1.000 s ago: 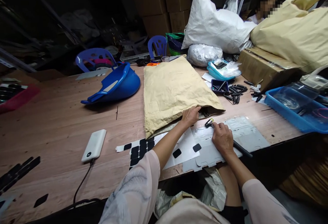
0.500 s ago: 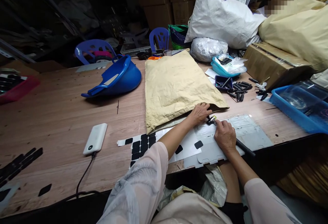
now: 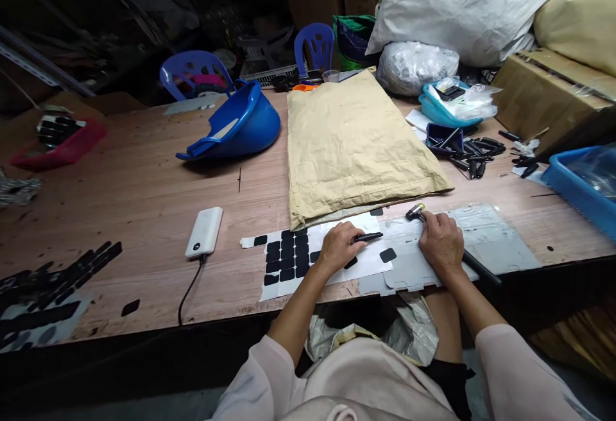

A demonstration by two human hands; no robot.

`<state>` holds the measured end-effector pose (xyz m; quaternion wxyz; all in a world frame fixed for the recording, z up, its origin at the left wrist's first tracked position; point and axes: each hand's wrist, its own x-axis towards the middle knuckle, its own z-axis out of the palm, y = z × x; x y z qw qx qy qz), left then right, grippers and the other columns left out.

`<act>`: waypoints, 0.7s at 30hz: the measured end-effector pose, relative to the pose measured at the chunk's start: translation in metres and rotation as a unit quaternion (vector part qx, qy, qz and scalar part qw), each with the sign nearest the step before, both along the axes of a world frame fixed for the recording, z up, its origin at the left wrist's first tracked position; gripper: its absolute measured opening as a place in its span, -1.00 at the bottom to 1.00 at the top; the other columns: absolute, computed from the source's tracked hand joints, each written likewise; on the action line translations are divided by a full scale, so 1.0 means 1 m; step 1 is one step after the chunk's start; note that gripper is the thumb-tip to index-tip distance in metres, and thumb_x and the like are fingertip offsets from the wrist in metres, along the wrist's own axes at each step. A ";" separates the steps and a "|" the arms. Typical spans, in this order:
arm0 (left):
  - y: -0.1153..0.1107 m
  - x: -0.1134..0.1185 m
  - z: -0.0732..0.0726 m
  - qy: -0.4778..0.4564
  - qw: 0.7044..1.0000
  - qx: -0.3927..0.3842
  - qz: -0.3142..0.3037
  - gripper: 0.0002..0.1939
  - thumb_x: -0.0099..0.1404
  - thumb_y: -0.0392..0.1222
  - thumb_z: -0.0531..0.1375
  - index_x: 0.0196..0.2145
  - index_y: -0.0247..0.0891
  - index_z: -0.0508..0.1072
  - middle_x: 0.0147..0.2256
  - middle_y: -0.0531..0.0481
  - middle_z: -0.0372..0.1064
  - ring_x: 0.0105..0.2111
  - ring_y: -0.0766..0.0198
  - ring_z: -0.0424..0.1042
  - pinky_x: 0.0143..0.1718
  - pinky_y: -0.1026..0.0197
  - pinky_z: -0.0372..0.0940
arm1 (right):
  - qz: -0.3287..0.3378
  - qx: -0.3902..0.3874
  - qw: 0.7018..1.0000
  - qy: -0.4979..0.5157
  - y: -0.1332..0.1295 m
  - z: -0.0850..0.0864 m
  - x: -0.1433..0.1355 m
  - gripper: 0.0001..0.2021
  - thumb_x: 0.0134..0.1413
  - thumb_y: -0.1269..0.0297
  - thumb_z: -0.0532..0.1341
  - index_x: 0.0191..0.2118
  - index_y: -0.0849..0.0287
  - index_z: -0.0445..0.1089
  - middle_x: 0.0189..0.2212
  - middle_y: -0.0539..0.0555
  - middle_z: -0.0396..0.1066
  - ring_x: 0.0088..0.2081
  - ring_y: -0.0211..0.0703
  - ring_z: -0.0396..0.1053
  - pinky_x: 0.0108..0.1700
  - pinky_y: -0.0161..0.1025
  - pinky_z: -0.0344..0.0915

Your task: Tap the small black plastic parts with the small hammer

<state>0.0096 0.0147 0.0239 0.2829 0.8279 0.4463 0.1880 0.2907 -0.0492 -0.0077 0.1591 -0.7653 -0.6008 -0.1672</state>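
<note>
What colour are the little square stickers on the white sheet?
Black. The square stickers sit in rows on the white sheet, clearest in the head view.

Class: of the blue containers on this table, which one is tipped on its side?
The big round blue basin at far left; the blue trays on the right sit flat.

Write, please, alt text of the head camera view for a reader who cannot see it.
At a wooden table, the left hand holds a thin black stick over a white sheet of black pads, and the right hand grips a black tool. A tan sack lies behind.
</note>
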 end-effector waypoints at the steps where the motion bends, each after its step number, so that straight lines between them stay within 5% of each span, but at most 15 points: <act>1: -0.003 -0.005 -0.006 -0.009 1.000 -0.006 0.014 -0.86 0.31 -0.19 0.40 -0.15 -0.12 0.67 -0.27 0.01 0.51 -0.16 0.12 0.48 -0.14 0.13 0.34 | 0.002 0.002 1.000 0.001 0.000 0.000 0.001 -0.69 0.32 0.37 0.12 0.08 0.17 0.50 -0.23 0.18 0.40 -0.21 -0.03 0.21 -0.24 -0.13 -0.05; 5: -0.005 -0.008 -0.023 -0.049 0.997 0.001 0.051 -0.78 0.24 -0.22 0.45 -0.13 -0.11 0.68 -0.25 0.00 0.51 -0.17 0.12 0.47 -0.08 0.11 0.34 | 0.005 0.014 1.000 0.013 0.001 -0.002 0.007 -0.69 0.30 0.35 0.14 0.06 0.14 0.53 -0.24 0.17 0.41 -0.23 -0.03 0.21 -0.24 -0.13 -0.02; 11: -0.001 -0.002 -0.023 -0.068 0.996 -0.008 0.060 -0.84 0.22 -0.24 0.46 -0.22 -0.14 0.66 -0.27 0.01 0.53 -0.17 0.12 0.47 -0.07 0.11 0.33 | 0.036 0.034 0.994 0.100 0.000 0.007 0.008 -0.69 0.31 0.34 0.14 0.04 0.13 0.58 -0.27 0.16 0.46 -0.23 -0.03 0.31 -0.19 -0.14 0.18; 17: -0.002 0.003 -0.019 -0.059 0.995 -0.034 0.078 -0.86 0.21 -0.20 0.48 -0.24 -0.12 0.68 -0.31 0.03 0.51 -0.18 0.13 0.45 -0.08 0.11 0.30 | 0.168 0.086 0.945 0.267 -0.017 0.027 -0.053 -0.69 0.43 0.24 0.11 0.12 0.08 0.53 -0.19 0.12 0.55 -0.16 -0.08 0.49 -0.09 -0.14 0.41; 21: -0.003 0.004 -0.017 -0.060 0.994 -0.044 0.083 -0.84 0.20 -0.21 0.49 -0.23 -0.10 0.69 -0.31 0.05 0.51 -0.18 0.16 0.43 -0.07 0.12 0.28 | 0.239 0.069 0.923 0.293 -0.023 0.033 -0.094 -0.70 0.43 0.29 0.13 0.12 0.07 0.53 -0.23 0.07 0.55 -0.22 -0.13 0.51 -0.14 -0.20 0.43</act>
